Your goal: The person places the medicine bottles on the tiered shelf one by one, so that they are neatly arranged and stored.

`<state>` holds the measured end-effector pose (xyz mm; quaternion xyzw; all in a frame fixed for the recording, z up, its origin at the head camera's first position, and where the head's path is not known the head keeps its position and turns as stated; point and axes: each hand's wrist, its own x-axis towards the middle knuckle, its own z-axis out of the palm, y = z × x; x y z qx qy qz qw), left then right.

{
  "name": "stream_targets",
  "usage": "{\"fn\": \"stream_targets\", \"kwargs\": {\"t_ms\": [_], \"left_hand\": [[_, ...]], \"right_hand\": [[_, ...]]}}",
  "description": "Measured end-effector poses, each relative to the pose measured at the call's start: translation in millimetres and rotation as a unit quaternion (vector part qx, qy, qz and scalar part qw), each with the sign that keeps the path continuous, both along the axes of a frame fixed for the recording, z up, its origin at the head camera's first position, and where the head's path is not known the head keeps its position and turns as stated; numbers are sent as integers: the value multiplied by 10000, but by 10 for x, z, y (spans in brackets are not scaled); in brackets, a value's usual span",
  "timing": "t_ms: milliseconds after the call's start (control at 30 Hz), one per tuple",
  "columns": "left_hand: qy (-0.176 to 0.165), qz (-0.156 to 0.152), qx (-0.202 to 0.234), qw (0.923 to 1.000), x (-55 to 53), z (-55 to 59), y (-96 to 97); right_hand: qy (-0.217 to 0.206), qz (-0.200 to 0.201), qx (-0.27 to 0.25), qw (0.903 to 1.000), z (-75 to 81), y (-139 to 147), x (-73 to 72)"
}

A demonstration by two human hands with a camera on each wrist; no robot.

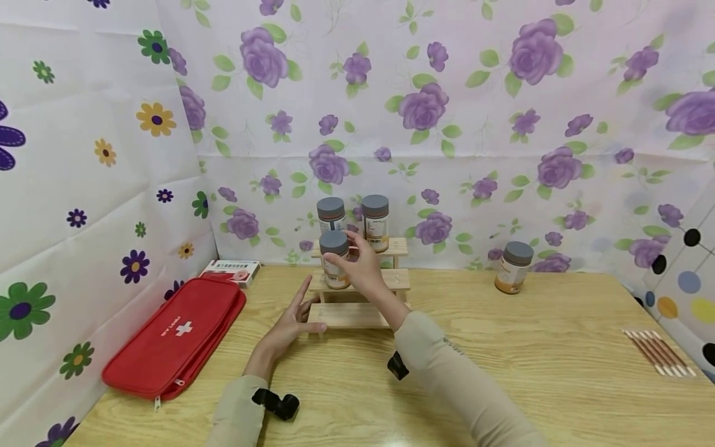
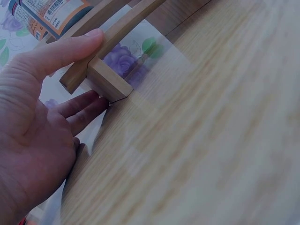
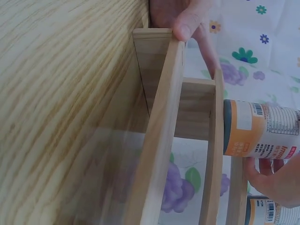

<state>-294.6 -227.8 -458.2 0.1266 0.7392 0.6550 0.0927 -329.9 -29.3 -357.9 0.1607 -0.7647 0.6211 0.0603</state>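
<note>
A small three-step wooden shelf (image 1: 352,315) stands on the table near the back wall. My right hand (image 1: 367,268) grips a jar (image 1: 337,278) with a grey lid and a white-and-orange label, upright at the middle step. In the right wrist view, the base of this jar (image 3: 262,129) is right at the step's board. My left hand (image 1: 283,329) holds the shelf's front left corner. Its thumb lies on the lowest board and its fingers are at the side leg, as the left wrist view shows. Two similar jars, one on the left (image 1: 331,210) and one on the right (image 1: 376,226), stand on the top step.
Another grey-lidded jar (image 1: 512,268) stands on the table to the right, near the wall. A red first aid case (image 1: 167,338) lies at the left, with a white box (image 1: 230,272) behind it. Several cotton swabs (image 1: 659,352) lie at the far right.
</note>
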Motion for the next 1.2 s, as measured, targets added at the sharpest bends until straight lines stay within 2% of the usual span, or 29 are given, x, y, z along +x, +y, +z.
{"fn": "stream_targets", "kwargs": {"t_ms": [400, 700, 933, 1200], "left_hand": [[31, -31, 16, 10000, 14, -4, 30], [2, 19, 8, 10000, 8, -17, 16], [31, -85, -62, 9999, -17, -30, 18], [2, -83, 10, 10000, 0, -32, 3]], "right_hand": [[480, -191, -168, 9985, -52, -59, 9], [313, -182, -145, 9992, -29, -95, 22], [117, -207, 15, 9997, -10, -67, 30], [326, 1, 339, 9989, 8, 26, 80]]}}
